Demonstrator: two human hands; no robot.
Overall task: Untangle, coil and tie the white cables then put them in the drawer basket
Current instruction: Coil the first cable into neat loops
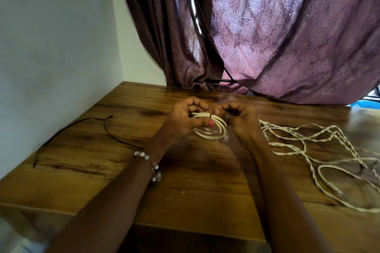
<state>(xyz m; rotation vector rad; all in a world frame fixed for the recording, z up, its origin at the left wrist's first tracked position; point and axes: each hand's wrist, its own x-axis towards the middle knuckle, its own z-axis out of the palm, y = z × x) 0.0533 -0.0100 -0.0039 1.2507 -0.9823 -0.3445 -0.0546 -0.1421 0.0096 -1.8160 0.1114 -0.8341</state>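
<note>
White cable coil sits between both hands above the wooden table. The left hand curls round its left side, thumb pressed on the loops, fingers arched over the top. A thin black tie crosses the strands just right of those fingertips. The right hand pinches the coil's right side, fingers bent. Further right, tangled white cables lie loose on the wood.

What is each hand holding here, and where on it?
Both hold the coiled white cable: left hand grips its left side, right hand its right side, by the black tie.
</note>
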